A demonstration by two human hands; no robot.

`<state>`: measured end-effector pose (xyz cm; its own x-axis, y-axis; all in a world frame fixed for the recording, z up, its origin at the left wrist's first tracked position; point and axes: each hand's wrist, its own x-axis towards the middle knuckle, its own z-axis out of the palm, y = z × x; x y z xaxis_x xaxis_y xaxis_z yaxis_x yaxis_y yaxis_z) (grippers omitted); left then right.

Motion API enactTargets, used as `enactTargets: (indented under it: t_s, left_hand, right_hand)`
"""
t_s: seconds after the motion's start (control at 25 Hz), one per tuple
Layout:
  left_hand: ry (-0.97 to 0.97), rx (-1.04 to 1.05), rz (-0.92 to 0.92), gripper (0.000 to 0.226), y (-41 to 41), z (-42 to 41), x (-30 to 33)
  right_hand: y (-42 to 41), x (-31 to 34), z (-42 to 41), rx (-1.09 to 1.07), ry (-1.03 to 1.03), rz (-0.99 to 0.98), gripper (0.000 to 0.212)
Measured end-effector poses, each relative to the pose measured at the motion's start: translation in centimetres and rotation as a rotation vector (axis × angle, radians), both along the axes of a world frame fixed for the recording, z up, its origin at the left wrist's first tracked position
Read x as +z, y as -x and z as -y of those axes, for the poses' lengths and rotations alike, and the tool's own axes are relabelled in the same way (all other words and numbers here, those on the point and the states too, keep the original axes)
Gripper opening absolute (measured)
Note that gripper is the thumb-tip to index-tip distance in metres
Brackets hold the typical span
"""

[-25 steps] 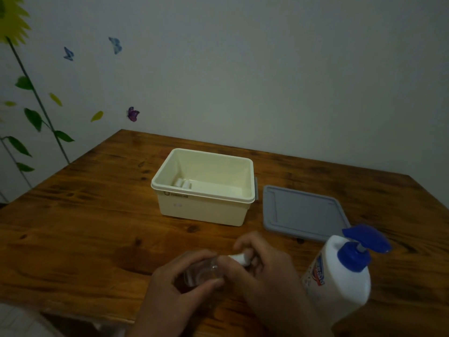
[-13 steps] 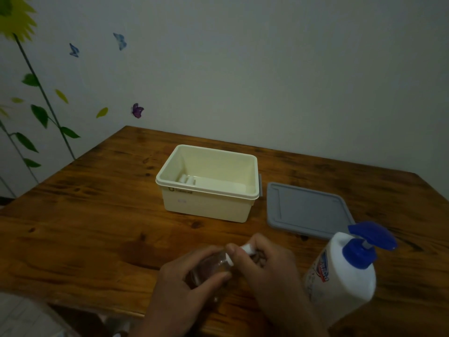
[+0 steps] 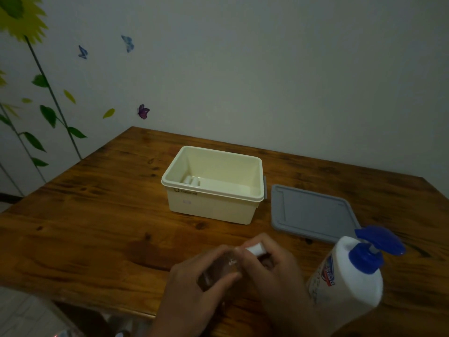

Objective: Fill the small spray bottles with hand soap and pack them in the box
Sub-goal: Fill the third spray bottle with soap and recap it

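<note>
A small clear spray bottle (image 3: 220, 268) is held low in the foreground, above the near edge of a wooden table (image 3: 97, 227). Its body lies tilted on its side and is wrapped by the left hand (image 3: 194, 295), thumb underneath and fingers curled over the top. The bottle's white cap (image 3: 255, 249) is pinched between the fingertips of the right hand (image 3: 274, 276), which is closed around the neck end. Whether the bottle contains any liquid cannot be told in the dim light.

Just right of the hands, a large white hand soap bottle (image 3: 345, 276) with a blue pump head (image 3: 374, 246) is seen standing at the near right, its printed label partly visible. Its contents are hidden by the opaque plastic.

Farther back, at the middle of the table, a cream plastic box (image 3: 211, 205) is set with its top open. Inside it, white ribbed shapes (image 3: 192, 180) are seen lying against the left end of the floor; what they are cannot be made out. The rest of the interior appears bare. A grey clip shows on the box's right side. Beside the box to the right, a grey lid (image 3: 313, 212) is laid flat on the table, its near corner partly covered by the pump head.

Behind the table, a pale wall is decorated with butterfly stickers (image 3: 143, 111) and a sunflower decal (image 3: 21, 20) with green leaves on the left.
</note>
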<state>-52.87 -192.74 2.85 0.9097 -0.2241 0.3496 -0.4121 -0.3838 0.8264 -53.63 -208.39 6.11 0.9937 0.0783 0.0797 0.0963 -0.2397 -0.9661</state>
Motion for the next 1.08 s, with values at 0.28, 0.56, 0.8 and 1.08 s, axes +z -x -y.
enactTargets:
  t_s: [0.28, 0.56, 0.8, 1.08]
  left_hand:
    - [0.187, 0.100, 0.013, 0.034, -0.8, 0.7, 0.9]
    - [0.145, 0.019, 0.021, 0.034, -4.7, 0.4, 4.7]
    - [-0.091, 0.053, 0.163, 0.020, -12.7, -2.5, 7.6]
    - [-0.520, -0.023, 0.142, 0.024, -21.9, -5.8, 7.4]
  right_hand:
    - [-0.4, 0.9, -1.2, -0.043, -0.255, -0.058, 0.024]
    - [-4.5, 3.6, -2.4, -0.167, -0.237, -0.025, 0.014]
    - [-13.2, 6.3, -3.6, -0.277, -0.021, 0.053, 0.024]
    - [-22.5, 4.4, -5.3, -0.215, 0.188, -0.159, 0.022]
